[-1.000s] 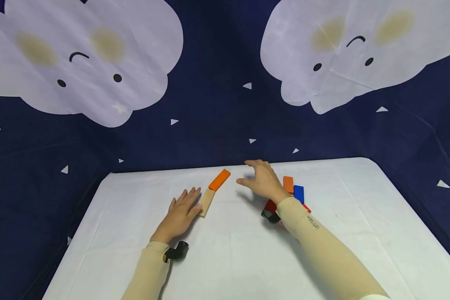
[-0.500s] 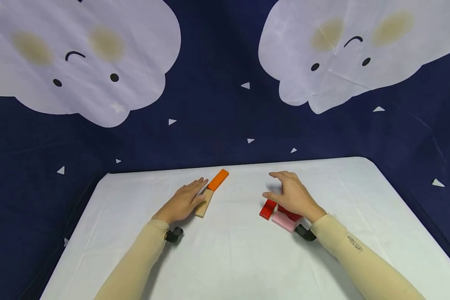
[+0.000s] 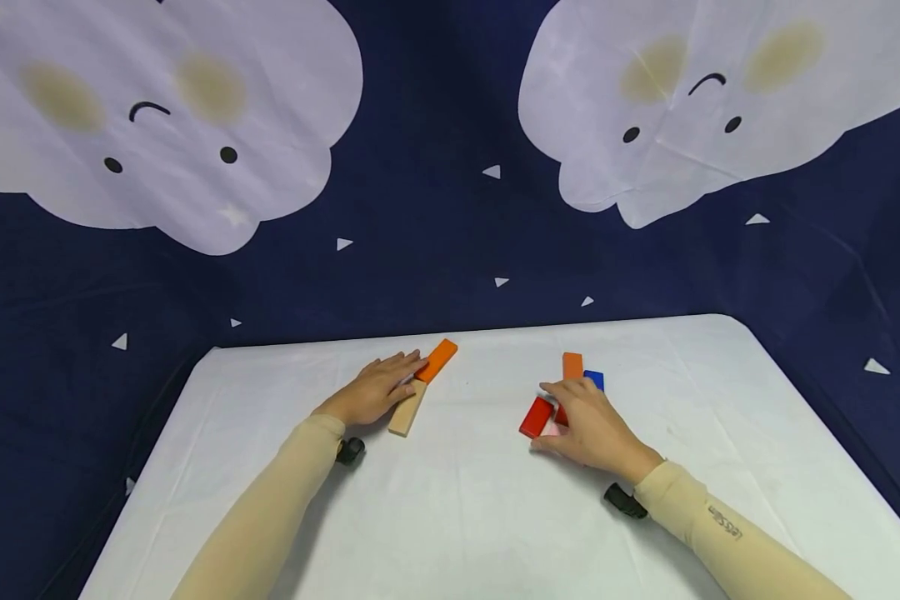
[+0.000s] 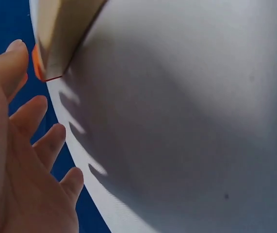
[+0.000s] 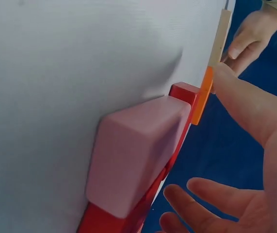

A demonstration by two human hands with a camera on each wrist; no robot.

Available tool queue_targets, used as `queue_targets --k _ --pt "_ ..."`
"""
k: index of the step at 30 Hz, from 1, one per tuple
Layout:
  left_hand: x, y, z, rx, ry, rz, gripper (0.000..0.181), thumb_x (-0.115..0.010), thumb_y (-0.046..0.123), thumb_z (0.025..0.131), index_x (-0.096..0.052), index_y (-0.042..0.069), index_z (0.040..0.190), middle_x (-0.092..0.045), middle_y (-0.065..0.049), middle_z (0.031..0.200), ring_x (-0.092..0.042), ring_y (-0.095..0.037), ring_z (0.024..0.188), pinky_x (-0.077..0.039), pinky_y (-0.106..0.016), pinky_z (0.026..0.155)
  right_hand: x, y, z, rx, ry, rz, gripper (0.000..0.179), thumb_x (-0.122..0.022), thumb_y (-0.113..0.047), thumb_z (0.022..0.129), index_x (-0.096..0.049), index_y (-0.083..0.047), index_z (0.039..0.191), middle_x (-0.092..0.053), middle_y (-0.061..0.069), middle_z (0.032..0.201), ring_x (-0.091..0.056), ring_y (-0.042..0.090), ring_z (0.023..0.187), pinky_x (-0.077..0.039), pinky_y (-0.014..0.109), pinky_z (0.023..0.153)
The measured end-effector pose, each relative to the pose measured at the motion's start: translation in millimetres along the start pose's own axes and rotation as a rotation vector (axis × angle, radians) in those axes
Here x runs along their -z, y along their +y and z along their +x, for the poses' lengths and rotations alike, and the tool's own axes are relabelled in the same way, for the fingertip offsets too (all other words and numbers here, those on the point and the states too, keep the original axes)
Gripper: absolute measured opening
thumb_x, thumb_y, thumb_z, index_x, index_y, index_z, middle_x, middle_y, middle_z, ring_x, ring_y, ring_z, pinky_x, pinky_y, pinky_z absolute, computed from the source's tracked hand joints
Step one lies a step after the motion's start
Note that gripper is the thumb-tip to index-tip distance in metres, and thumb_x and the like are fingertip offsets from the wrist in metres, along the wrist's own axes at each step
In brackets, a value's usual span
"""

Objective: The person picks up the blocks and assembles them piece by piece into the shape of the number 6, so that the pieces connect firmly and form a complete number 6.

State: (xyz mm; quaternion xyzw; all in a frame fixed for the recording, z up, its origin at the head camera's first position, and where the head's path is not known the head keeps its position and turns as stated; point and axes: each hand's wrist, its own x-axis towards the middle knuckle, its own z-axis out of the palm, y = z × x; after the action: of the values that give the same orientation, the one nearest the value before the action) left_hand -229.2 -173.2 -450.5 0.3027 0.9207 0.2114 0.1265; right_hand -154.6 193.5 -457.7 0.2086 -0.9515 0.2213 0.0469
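Observation:
My left hand (image 3: 375,390) lies with straightened fingers beside a plain wooden block (image 3: 407,412). Its fingertips are right at an orange block (image 3: 437,361), set end to end with the wooden one. Over a cluster of coloured blocks is my right hand (image 3: 598,427), thumb and fingers spread apart. Between them in the head view sits a red block (image 3: 536,417). A pink block (image 5: 143,131), mostly hidden under that hand from above, shows fully in the right wrist view, with the fingers and thumb apart from it. Another red block (image 3: 562,416) is partly covered.
Behind the right hand lie a second orange block (image 3: 572,366) and a blue block (image 3: 594,380). All the blocks rest on a white-covered table (image 3: 465,517). A dark blue cloth (image 3: 435,250) with clouds hangs beyond its far edge.
My right hand has moved right from mid-table, then back toward me over the pink and red blocks. The left hand has slid a little forward, toward the orange block.

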Motion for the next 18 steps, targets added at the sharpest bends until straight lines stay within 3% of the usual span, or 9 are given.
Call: queue_targets --k 7,11,18 --pt "-0.5 -0.8 4.7 0.016 -0.048 -0.01 0.052 -0.043 0.029 0.11 -0.033 0.015 0.159 -0.024 -0.009 0.165 -0.019 -0.033 0.152 -0.013 -0.059 0.121 -6 -2 -2.2 0.033 -0.055 -0.065 0.079 -0.092 -0.037 0.07 -0.062 0.003 0.131 -0.066 0.014 0.121 -0.052 0.034 0.115 -0.044 0.049 0.091" --pt "-1.9 -2.1 5.5 0.016 -0.053 0.028 0.052 -0.044 0.028 0.109 -0.032 0.014 0.159 -0.027 -0.009 0.164 -0.02 -0.033 0.152 -0.015 -0.059 0.121 -9 -1 -1.7 0.034 -0.043 -0.076 0.077 -0.091 -0.036 0.07 -0.063 0.004 0.129 -0.066 0.014 0.119 -0.052 0.034 0.113 -0.041 0.043 0.083" --pt "-1.2 -2.2 6.0 0.04 -0.053 0.043 0.053 -0.046 0.029 0.109 -0.034 0.015 0.158 -0.032 -0.009 0.162 -0.023 -0.032 0.151 -0.016 -0.057 0.121 -12 3 2.0 0.027 -0.026 -0.064 0.07 -0.091 -0.034 0.072 -0.065 0.001 0.127 -0.067 0.013 0.116 -0.052 0.032 0.109 -0.038 0.04 0.08"
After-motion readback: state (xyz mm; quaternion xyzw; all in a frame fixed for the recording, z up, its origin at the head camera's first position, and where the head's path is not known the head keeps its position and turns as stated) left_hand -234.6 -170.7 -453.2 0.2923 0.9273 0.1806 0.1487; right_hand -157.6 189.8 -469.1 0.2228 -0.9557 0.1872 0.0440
